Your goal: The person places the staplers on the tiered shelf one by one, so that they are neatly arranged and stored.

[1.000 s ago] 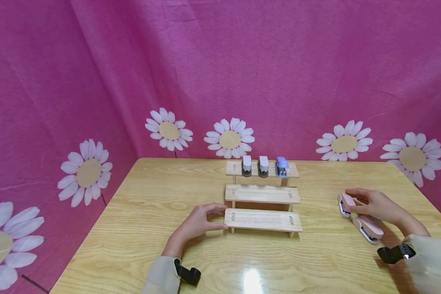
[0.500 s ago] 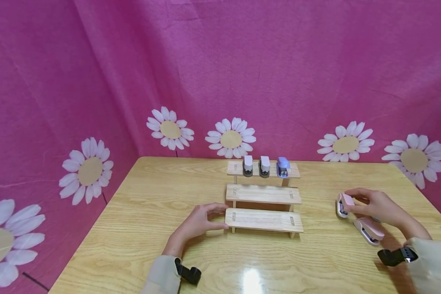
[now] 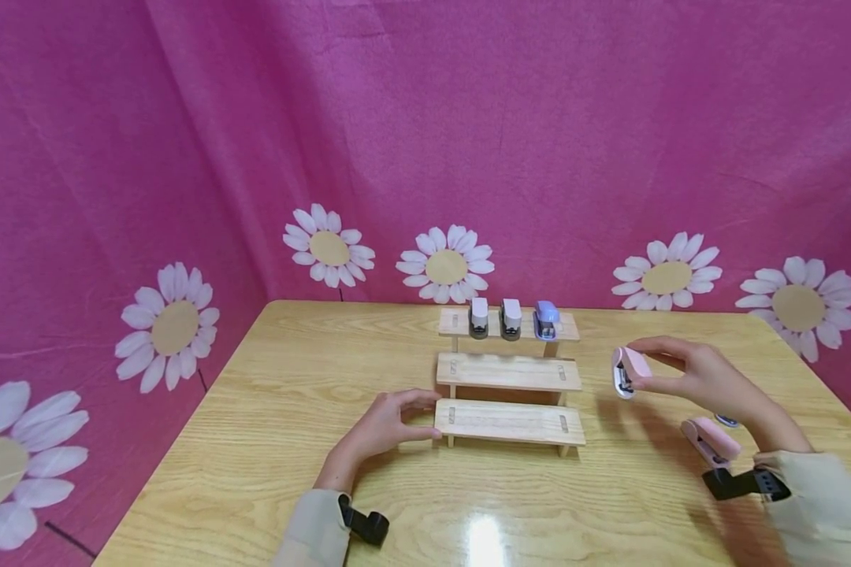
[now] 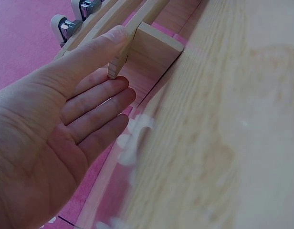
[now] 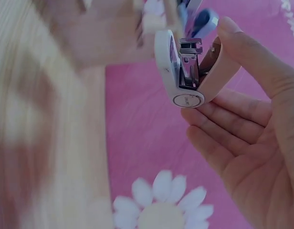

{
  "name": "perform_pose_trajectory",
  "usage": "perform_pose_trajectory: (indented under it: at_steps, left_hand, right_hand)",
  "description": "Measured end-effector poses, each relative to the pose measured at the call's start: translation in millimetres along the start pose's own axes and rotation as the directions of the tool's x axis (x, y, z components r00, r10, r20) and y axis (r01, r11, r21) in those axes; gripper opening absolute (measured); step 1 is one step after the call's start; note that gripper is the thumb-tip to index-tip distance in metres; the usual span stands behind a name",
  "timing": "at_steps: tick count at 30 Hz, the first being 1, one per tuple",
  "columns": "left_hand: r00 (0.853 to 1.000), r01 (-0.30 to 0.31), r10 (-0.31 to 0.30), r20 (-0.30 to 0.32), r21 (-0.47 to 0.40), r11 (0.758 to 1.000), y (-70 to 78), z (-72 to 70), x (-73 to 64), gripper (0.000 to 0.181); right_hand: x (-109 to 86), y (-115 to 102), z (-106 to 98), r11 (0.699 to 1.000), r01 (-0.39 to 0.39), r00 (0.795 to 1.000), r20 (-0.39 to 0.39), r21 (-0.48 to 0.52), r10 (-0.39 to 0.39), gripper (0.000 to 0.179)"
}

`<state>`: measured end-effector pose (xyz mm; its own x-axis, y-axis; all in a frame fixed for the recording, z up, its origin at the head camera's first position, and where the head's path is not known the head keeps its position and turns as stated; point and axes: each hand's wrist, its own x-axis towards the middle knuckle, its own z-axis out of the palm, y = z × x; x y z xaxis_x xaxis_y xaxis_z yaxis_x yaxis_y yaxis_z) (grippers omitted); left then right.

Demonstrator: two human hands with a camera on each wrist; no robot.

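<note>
My right hand (image 3: pixel 712 382) pinches a pink stapler (image 3: pixel 635 365) between thumb and fingers, held above the table right of the stand. Up close in the right wrist view, that stapler (image 5: pixel 187 71) shows its white base and metal staple track. My left hand (image 3: pixel 379 429) holds the left end of the lowest plank of a three-step wooden stand (image 3: pixel 507 422); the thumb lies on the plank's edge (image 4: pixel 119 57), with the fingers round its far side. Along the top step stand two white-topped staplers (image 3: pixel 478 313) and one blue-purple stapler (image 3: pixel 546 318).
A second pink stapler (image 3: pixel 712 439) lies on the table (image 3: pixel 631 504) below the right forearm. Beside it a small blue object (image 3: pixel 726 420) is mostly hidden by the wrist. A pink flowered curtain (image 3: pixel 539 157) hangs behind the table.
My right hand has lifted the pink stapler off the table and carried it left toward the stand, uncovering part of the blue object. My left hand stays at the lowest plank.
</note>
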<state>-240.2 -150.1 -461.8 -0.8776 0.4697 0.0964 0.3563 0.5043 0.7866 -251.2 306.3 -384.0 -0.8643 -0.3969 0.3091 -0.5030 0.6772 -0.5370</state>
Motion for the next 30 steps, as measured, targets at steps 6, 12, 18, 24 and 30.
perform_pose_trajectory:
  at_steps: [6,12,18,24,30]
  left_hand:
    - [1.0,0.001,-0.001,0.002,0.013,1.0,0.0,-0.8,-0.5,0.056]
    - [1.0,0.003,-0.003,0.004,0.002,1.0,0.5,-1.4,-0.5,0.056]
    - [1.0,0.01,-0.01,0.01,0.001,1.0,1.4,-1.7,-0.9,0.057]
    - [1.0,0.012,-0.012,0.01,-0.006,1.0,0.7,-1.5,-0.3,0.057]
    - [1.0,0.006,-0.006,0.011,-0.017,1.0,0.5,-1.4,-1.1,0.056]
  right_hand:
    - [12.0,-31.0,7.1,0.994,0.107,0.993,-0.057,0.025,-0.106,0.045]
    - [21.6,-53.3,17.8,0.985,0.172,0.982,-0.088,0.012,-0.17,0.045]
    - [34.3,-75.8,33.2,0.985,0.175,0.983,-0.061,0.0,-0.175,0.045]
    - [48.2,-95.2,49.2,0.989,0.143,0.99,-0.006,0.047,-0.143,0.045]
    - [61.1,-108.8,69.1,0.988,0.141,0.989,0.026,0.064,-0.143,0.048]
